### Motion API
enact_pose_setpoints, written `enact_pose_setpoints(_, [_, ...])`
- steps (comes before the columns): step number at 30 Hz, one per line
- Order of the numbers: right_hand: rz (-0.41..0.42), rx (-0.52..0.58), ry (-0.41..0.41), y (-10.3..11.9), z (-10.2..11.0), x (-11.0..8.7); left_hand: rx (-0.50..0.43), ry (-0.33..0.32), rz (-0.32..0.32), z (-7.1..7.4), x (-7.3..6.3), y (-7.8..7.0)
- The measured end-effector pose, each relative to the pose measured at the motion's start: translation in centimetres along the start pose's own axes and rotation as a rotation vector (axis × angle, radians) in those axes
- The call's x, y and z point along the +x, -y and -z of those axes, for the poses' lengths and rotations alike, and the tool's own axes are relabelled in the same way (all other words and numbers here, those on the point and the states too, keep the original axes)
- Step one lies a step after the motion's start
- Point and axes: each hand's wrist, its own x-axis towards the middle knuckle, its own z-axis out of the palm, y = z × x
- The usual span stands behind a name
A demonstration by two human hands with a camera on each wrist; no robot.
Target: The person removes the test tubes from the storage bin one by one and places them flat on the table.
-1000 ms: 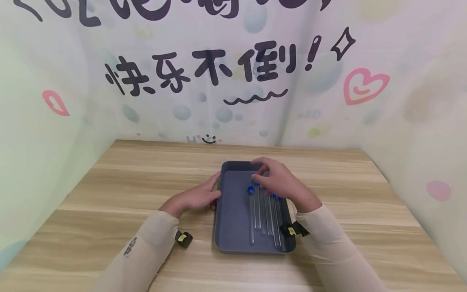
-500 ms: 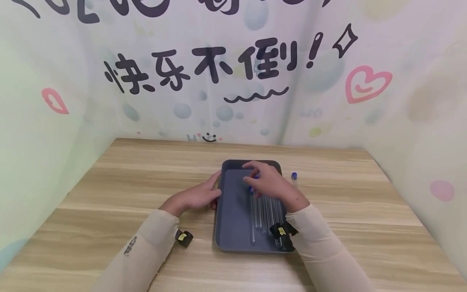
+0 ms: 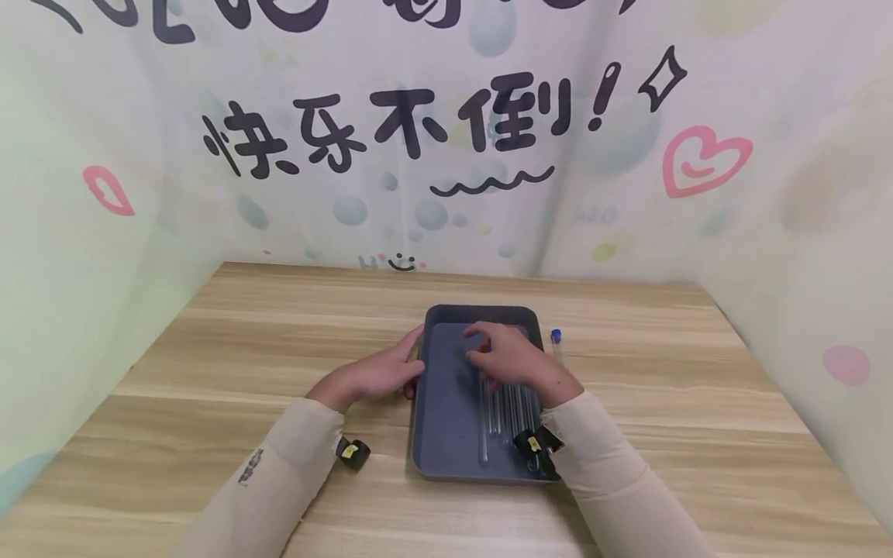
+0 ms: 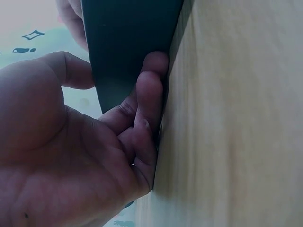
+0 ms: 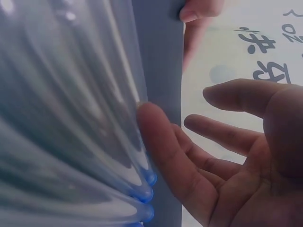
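A dark grey tray (image 3: pixel 444 434) lies on the table. My left hand (image 3: pixel 380 373) holds its left wall, thumb at the rim and the other fingers bent low against the outside in the left wrist view. Inside, on the right half, lie several clear test tubes (image 3: pixel 484 434) with blue caps at the far end. My right hand (image 3: pixel 505 356) is above them, fingers spread and slightly bent; in the right wrist view one finger is at the edge of the outermost tube, contact unclear. Another blue-capped test tube (image 3: pixel 556 341) shows just outside the tray's right wall, its lower part hidden by the arm.
The wooden table (image 3: pixel 670 387) extends around the tray. A printed cloth backdrop (image 3: pixel 335 225) hangs behind its far edge and along both sides. Black wrist cameras (image 3: pixel 353 453) sit on both sleeves.
My right hand has moved left and a little nearer over the tubes. The blue-capped tube right of the tray has come into view and shifted slightly left. The left hand stays put.
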Motion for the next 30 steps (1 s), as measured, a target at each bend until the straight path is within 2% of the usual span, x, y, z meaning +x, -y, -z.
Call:
enact_pose_setpoints(11, [-0.003, 0.001, 0.004, 0.03, -0.55, 0.07, -0.001, 0.006, 0.003, 0.02, 0.09, 0.28])
enact_pose_setpoints(22, [-0.021, -0.013, -0.036, -0.12, -0.59, 0.31, 0.015, 0.006, -0.003, 0.10, 0.13, 0.24])
enact_pose_setpoints(30, [-0.011, -0.026, -0.025, -0.47, -0.68, 0.60, 0.014, 0.008, 0.008, 0.11, 0.00, 0.19])
